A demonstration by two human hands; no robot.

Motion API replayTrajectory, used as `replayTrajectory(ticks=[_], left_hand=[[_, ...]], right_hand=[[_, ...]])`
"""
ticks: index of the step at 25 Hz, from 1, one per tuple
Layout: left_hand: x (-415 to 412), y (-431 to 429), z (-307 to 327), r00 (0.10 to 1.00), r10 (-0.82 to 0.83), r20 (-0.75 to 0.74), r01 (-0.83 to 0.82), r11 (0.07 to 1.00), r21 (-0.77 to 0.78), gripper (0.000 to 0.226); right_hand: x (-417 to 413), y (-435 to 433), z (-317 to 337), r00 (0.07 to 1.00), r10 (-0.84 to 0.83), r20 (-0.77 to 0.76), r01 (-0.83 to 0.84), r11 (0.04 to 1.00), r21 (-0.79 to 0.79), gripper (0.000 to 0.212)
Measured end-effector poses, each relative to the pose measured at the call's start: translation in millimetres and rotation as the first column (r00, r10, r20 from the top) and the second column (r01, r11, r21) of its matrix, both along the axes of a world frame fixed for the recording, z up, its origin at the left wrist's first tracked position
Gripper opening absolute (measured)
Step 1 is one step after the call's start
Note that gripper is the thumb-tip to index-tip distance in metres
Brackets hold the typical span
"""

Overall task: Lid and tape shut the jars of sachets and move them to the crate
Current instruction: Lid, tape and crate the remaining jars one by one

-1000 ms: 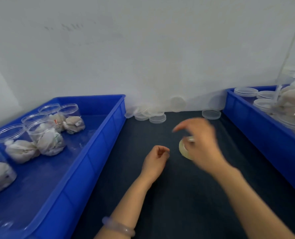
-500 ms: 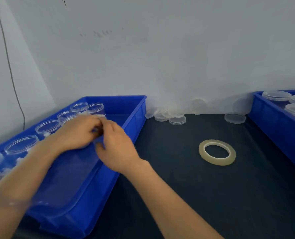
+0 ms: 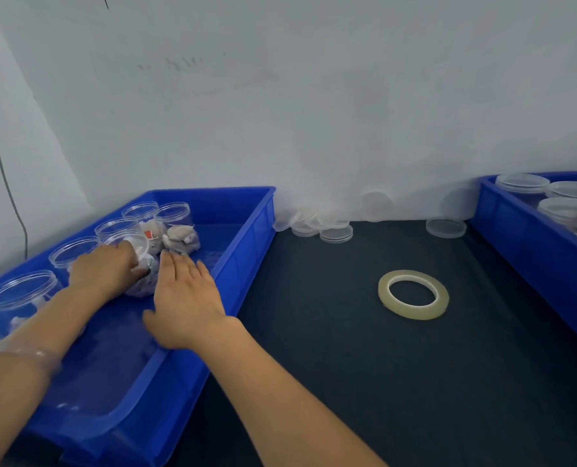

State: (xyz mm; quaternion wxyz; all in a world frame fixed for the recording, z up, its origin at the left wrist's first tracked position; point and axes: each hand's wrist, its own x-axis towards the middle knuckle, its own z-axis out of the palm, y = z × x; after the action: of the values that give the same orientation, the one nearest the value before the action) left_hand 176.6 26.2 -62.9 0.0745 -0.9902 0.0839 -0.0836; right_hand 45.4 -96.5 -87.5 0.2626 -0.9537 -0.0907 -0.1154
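your left hand [image 3: 102,269] wraps a jar [image 3: 144,283] in the blue crate [image 3: 246,251], fingertips hidden behind it; your right hand [image 3: 186,298] lies flat-fingered alongside, holding nothing.

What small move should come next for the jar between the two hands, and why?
Probably lift the jar out of the crate and onto the dark table. The left hand grips it, the right hand lies open beside it, and it shows no lid. The loose lids and the tape roll lie on the table, not in the crate.
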Motion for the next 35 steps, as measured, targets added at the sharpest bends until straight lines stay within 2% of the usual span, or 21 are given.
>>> replayTrajectory(ticks=[2,3,5,7,9,11,13,16,19,22,25,28,30,32,33,35], left_hand=[[-10,-6,6,0.995,0.026,-0.095,-0.027,1.000,-0.012,0.031],[-16,-7,10,0.996,0.018,-0.091,-0.022,0.999,-0.038,0.027],[-26,-8,20,0.999,-0.041,0.018,0.043,0.986,-0.160,0.024],[-43,-11,33,0.974,-0.129,0.185,0.177,0.945,-0.276,0.025],[-70,-22,43,0.888,-0.240,0.393,0.366,0.885,-0.288,0.023],[-109,-41,52,0.731,-0.324,0.601,0.544,0.808,-0.227,0.020],[-147,-62,59,0.626,-0.360,0.692,0.647,0.736,-0.202,0.020],[-180,-96,54,0.664,-0.392,0.637,0.690,0.651,-0.317,0.018],[-190,-134,23,0.725,-0.441,0.528,0.673,0.616,-0.410,0.019],[-184,-169,-22,0.716,-0.516,0.470,0.698,0.542,-0.468,0.018],[-167,-194,-57,0.725,-0.580,0.371,0.639,0.365,-0.677,0.059],[-155,-212,-74,0.760,-0.607,0.232,0.384,0.131,-0.914,0.091],[-148,-222,-85,0.752,-0.620,0.222,0.304,0.028,-0.952,0.095],[-142,-227,-93,0.747,-0.612,0.262,0.300,-0.041,-0.953,0.093],[-140,-227,-96,0.741,-0.611,0.278,0.299,-0.070,-0.952,0.092],[-136,-229,-98,0.724,-0.623,0.297,0.304,-0.098,-0.947,0.091]], right_hand=[[1,0,-2,1.000,-0.001,0.008,0.001,0.999,0.033,0.093],[2,0,-3,1.000,-0.003,0.015,0.002,0.999,0.050,0.095],[4,0,-5,0.999,-0.004,0.033,0.002,0.997,0.081,0.103],[4,0,-9,0.998,-0.006,0.070,-0.005,0.989,0.150,0.113],[1,-2,-10,0.993,-0.015,0.120,-0.024,0.948,0.316,0.123],[-7,-9,-9,0.975,-0.065,0.214,-0.057,0.854,0.518,0.125],[-18,-25,-11,0.916,-0.212,0.340,-0.047,0.786,0.617,0.124],[-40,-70,-21,0.838,-0.402,0.369,0.038,0.717,0.696,0.113],[-64,-122,-50,0.874,-0.395,0.283,0.111,0.730,0.675,0.110],[-86,-161,-81,0.911,-0.353,0.212,0.132,0.738,0.661,0.110],[-92,-184,-99,0.924,-0.333,0.189,0.119,0.719,0.685,0.111],[-88,-196,-105,0.950,-0.264,0.169,0.069,0.702,0.709,0.110],[-89,-205,-105,0.975,-0.176,0.136,0.033,0.720,0.694,0.107],[-92,-218,-100,0.992,-0.082,0.094,-0.006,0.724,0.690,0.092],[-90,-225,-97,0.990,-0.099,0.102,-0.002,0.710,0.704,0.080],[-78,-245,-88,0.942,-0.306,0.136,0.120,0.688,0.716,0.062]])
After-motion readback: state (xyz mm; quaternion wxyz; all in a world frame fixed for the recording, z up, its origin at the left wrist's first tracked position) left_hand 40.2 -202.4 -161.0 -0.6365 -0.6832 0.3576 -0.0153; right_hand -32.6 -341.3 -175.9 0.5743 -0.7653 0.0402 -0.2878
